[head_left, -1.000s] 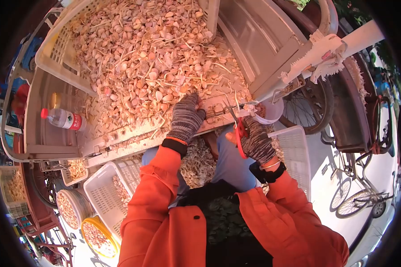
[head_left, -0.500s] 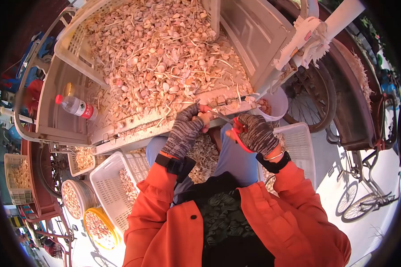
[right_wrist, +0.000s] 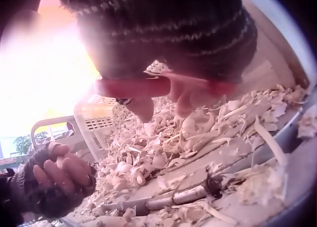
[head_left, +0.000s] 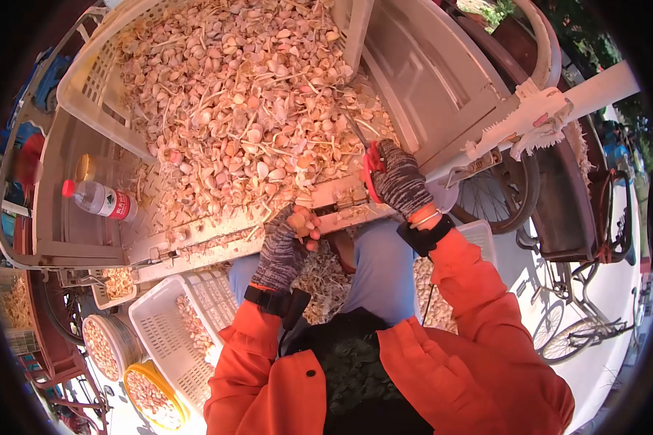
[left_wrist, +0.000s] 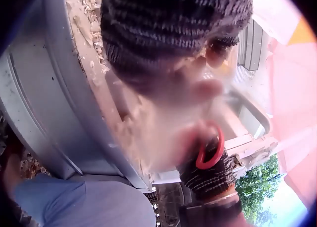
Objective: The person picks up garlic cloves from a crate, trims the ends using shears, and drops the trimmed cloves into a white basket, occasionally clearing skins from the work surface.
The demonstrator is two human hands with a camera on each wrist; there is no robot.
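Note:
In the head view my left hand (head_left: 281,243), in a grey striped glove with bare fingertips, is at the front edge of the truck bed. Its fingers curl round a pale tan piece of garlic (head_left: 298,222), mostly covered by them. My right hand (head_left: 401,176), gloved alike, grips red-handled scissors (head_left: 374,171) over the right part of the bed, blades pointing away toward the heap. Beyond both hands spreads a big heap of garlic cloves (head_left: 232,116) with loose skins and stems. The right wrist view shows the red handle (right_wrist: 133,86) across my fingers.
A plastic bottle (head_left: 101,199) lies at the bed's left. Below stand a white crate (head_left: 159,308), a yellow-rimmed bucket (head_left: 134,373) and another bucket (head_left: 127,337) of cloves. A metal side wall (head_left: 428,65) and a wheel (head_left: 497,185) are at the right.
Half a second ago both hands met, the scissors at the left fingertips. Since then the right hand has moved up and away over the bed with the scissors; the left has drawn slightly back.

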